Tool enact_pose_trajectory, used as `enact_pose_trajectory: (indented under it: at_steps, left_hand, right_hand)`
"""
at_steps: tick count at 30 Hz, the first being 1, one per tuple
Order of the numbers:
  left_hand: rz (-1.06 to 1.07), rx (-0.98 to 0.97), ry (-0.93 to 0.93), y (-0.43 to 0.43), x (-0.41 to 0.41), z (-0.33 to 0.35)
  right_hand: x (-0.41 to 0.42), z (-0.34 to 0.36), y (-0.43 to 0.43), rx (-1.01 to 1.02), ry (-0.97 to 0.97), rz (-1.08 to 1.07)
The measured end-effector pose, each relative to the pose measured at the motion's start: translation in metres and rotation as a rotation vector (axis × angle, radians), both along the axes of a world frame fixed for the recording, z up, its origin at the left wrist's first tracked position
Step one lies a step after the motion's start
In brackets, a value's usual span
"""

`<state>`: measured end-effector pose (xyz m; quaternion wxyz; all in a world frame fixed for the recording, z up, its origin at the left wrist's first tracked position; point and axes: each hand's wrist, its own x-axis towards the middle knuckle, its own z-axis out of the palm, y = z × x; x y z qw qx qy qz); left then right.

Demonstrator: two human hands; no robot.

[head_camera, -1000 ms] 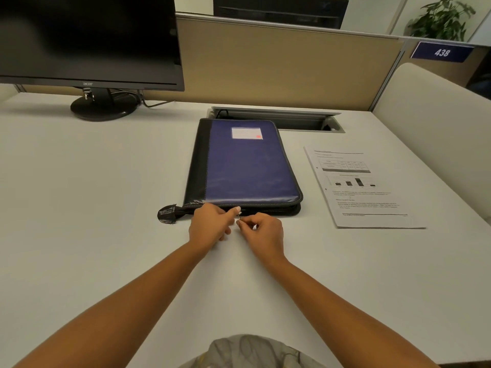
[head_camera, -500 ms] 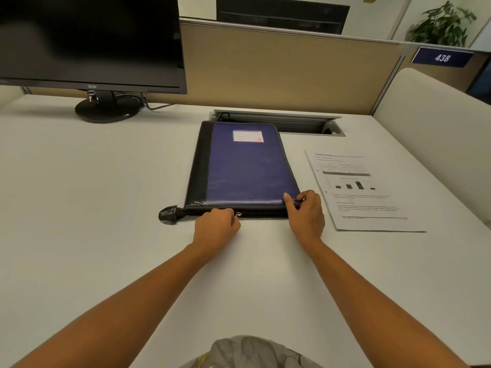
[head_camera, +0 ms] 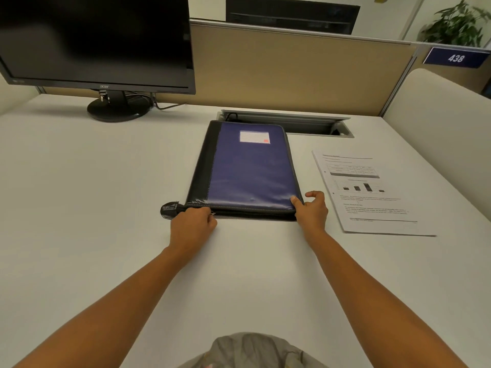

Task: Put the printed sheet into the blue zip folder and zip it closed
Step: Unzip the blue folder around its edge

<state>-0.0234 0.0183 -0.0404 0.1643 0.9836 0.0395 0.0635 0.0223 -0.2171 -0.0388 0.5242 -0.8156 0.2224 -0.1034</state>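
The blue zip folder (head_camera: 252, 168) lies flat and shut on the white desk (head_camera: 93, 197), its black spine on the left and its near edge, where the zip runs, facing the person. The step in hand appears to be unzipping: the pull should travel in line with the zip track while the opposite corner is pinned, so that the folder does not skid toward the pulling hand; rounding a corner calls for a slower draw. The right hand (head_camera: 312, 212) steadies the folder's near right corner, thumb pressed on the cover and fingers loosely curled and apart beside the edge. The left hand (head_camera: 192, 225) rests at the folder's near left corner, fingers bunched together on what looks like the zip pull (head_camera: 212, 213), though the grip itself is hidden. The printed sheet (head_camera: 372, 192), bearing a table and a bar chart, lies flat just right of the folder, untouched. A white label (head_camera: 254, 136) sits near the folder's far edge.
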Motion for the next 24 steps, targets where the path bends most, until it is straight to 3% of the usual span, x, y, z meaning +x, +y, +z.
enact_pose_trajectory:
  at_steps: [24]
  left_hand:
    - [0.064, -0.036, -0.044, 0.017, -0.009, -0.007]
  right_hand:
    - [-0.004, -0.002, 0.005, -0.029, -0.047, -0.025]
